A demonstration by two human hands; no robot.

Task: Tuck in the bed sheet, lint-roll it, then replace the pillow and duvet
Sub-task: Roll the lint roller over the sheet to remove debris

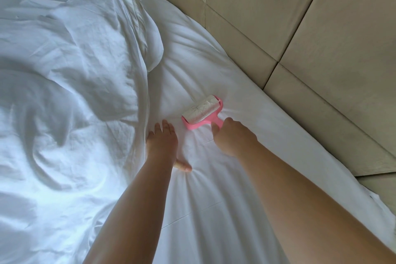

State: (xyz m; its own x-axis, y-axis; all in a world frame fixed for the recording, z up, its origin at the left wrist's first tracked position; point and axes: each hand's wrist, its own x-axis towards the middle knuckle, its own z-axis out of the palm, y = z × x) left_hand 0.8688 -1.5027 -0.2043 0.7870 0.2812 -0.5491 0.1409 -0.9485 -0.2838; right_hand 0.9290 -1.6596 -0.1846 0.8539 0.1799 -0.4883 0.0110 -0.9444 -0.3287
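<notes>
Step in hand, by my reading: lint-rolling the bed sheet [214,83]. Pillow and duvet not yet replaced.

Your right hand [232,137] grips the handle of the pink lint roller [202,112]; its fingers are curled round the handle, thumb lying along the near side. The roller head rests on the sheet just beyond that hand, on its far-left side. The drum's long axis runs from near-left to far-right, roughly parallel to the padded headboard [300,38]; the handle runs crosswise to it, back toward your wrist. Fine dark hairs show on the sticky paper.

Your left hand [161,141] lies flat on the sheet, fingers straight and close together, thumb spread out toward you, holding nothing. It sits just left of the roller, apart from it, at the edge of the bunched duvet [64,92]. Creases fan out from under it, so it appears to be pinning the fabric taut.

The pillow [139,28] lies at the far left, partly under the duvet's edge.

The right hand alone controls the roller. Any stroke should run across the drum axis, toward the headboard or back toward you. The exposed strip of sheet is narrow; the duvet borders it closely on the left and could catch the drum.
</notes>
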